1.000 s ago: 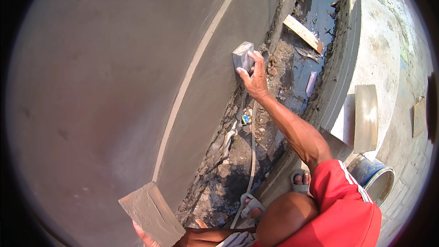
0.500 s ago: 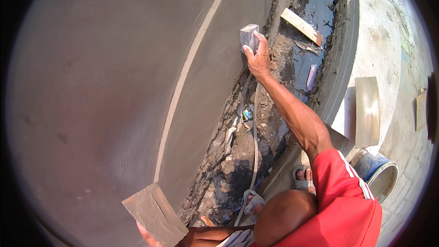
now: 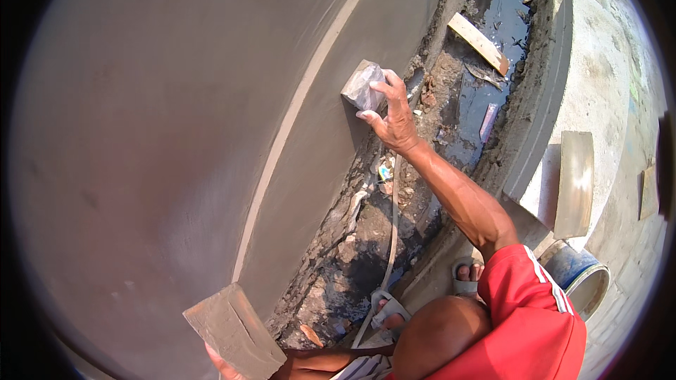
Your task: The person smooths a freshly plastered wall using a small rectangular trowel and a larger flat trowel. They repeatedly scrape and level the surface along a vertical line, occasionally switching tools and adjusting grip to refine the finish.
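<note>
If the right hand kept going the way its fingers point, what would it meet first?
The right hand already grips a grey sponge block pressed on the plastered wall; going on, it would likely just slide along that wet wall.

There is just one view, from a wide fisheye camera worn on the person's head, left of a pair. It looks steeply down past a bent knee point(image 3: 440, 334) and red shorts point(image 3: 524, 324) to sandalled feet by a muddy trench point(image 3: 422, 190). The grey plastered wall point(image 3: 176, 134) fills the left, close, its straight groove bowed by the lens. Dark corners ring the round picture.
</note>
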Tool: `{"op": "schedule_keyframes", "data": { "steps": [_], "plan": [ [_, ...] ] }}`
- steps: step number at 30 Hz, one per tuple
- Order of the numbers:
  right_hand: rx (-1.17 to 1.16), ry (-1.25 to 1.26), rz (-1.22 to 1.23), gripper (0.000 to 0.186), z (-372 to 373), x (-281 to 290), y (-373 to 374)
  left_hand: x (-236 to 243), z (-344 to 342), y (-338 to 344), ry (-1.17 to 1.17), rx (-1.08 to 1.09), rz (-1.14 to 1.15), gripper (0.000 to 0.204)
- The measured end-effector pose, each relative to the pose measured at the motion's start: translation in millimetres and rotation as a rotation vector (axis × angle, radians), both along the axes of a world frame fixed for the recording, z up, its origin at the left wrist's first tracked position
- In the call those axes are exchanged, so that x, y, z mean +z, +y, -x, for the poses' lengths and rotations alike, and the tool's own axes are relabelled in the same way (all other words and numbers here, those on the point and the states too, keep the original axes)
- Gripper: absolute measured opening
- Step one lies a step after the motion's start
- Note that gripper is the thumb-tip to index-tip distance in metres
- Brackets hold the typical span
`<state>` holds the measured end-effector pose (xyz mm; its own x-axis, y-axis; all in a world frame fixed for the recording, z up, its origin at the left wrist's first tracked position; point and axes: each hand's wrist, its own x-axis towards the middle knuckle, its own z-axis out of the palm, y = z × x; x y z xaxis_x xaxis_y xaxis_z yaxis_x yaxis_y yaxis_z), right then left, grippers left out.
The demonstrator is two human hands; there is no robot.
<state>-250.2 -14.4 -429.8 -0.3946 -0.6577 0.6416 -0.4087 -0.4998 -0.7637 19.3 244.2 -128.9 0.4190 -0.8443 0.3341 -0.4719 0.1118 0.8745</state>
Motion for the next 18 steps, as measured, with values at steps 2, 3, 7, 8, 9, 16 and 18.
{"op": "schedule_keyframes", "data": {
  "steps": [2,3,7,8,9,16,18],
  "plan": [
    [0.008,-0.010,-0.025,0.064,-4.1,1.7,1.6,0.8,-1.5,2.4,0.013,0.011,-0.007,0.059],
    [0.013,-0.009,-0.035,0.063,-3.9,1.4,1.8,2.2,-3.0,4.6,0.014,0.013,-0.008,0.058],
    [-0.031,0.032,-0.024,0.062,-6.5,2.1,1.4,3.4,-7.1,8.4,0.017,0.020,-0.006,0.057],
    [-0.050,0.046,-0.012,0.062,-9.2,3.0,-0.9,5.0,-8.0,10.5,0.015,0.022,-0.010,0.057],
    [-0.137,-0.089,-0.053,0.059,-0.6,4.6,-13.6,5.3,-8.6,9.8,0.024,0.018,-0.014,0.056],
    [-0.226,-0.389,-0.186,0.059,153.5,10.2,-111.4,3.0,-15.6,7.2,0.065,-0.017,-0.033,0.054],
    [-0.265,-0.464,-0.308,0.060,142.2,-14.8,-109.7,3.6,-16.1,5.7,0.073,-0.022,-0.043,0.054]
  ]
}}
